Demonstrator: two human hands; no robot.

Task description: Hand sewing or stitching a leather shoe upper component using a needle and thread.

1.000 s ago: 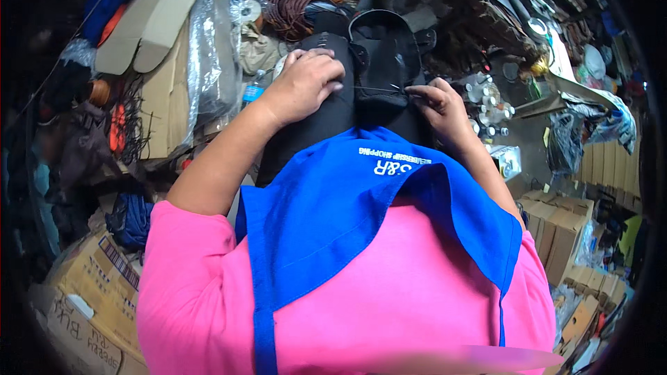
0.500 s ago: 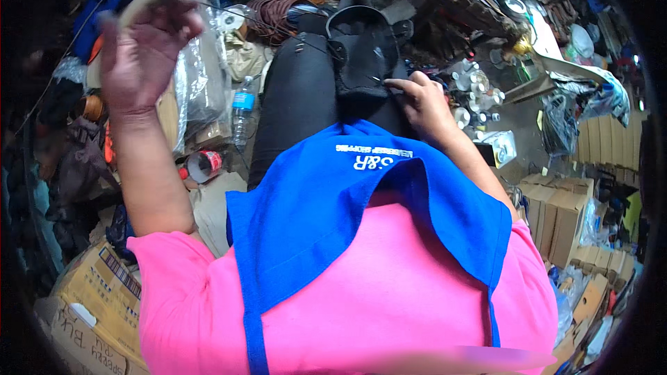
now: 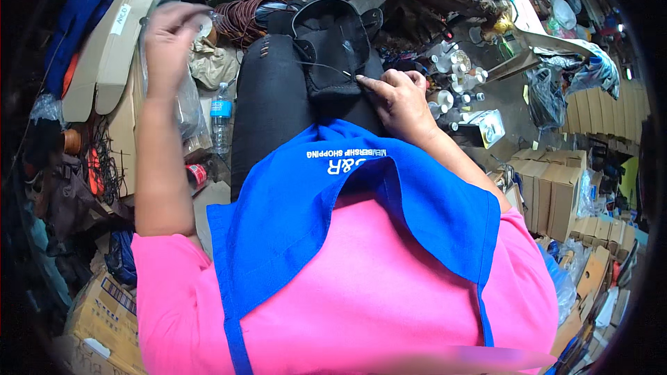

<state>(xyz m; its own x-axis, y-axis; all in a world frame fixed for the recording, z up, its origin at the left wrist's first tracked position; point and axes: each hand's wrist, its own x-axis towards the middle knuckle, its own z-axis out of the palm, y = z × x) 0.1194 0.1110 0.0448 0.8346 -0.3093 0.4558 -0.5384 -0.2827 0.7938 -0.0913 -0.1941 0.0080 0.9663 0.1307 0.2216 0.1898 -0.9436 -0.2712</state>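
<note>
Between my thighs rests a black shoe-like piece (image 3: 335, 45) with a raised curved strap at its far end. A thin dark thread (image 3: 323, 65) crosses its near part, beside a small shiny metal tip (image 3: 347, 73). My right hand (image 3: 405, 103) lies at the piece's right edge, index fingertip by the metal tip and the other fingers curled. Its thumb is hidden, and what it pinches cannot be made out. Off to the left, my left hand (image 3: 172, 38) is raised away from the piece. Its fingers are bent together and slightly blurred; what they hold is not clear.
On the left are a cardboard piece (image 3: 104, 48), a water bottle (image 3: 221, 118) and a coil of brown cord (image 3: 240, 19). Several small white-capped bottles (image 3: 455, 73) cluster on the right, with cardboard boxes (image 3: 552, 191) nearer. A printed carton (image 3: 108, 316) stands at lower left.
My left hand has gone from curled, spread fingers to fingers drawn together. The view has shifted, so the black piece appears farther left. The right hand stays at its edge.
</note>
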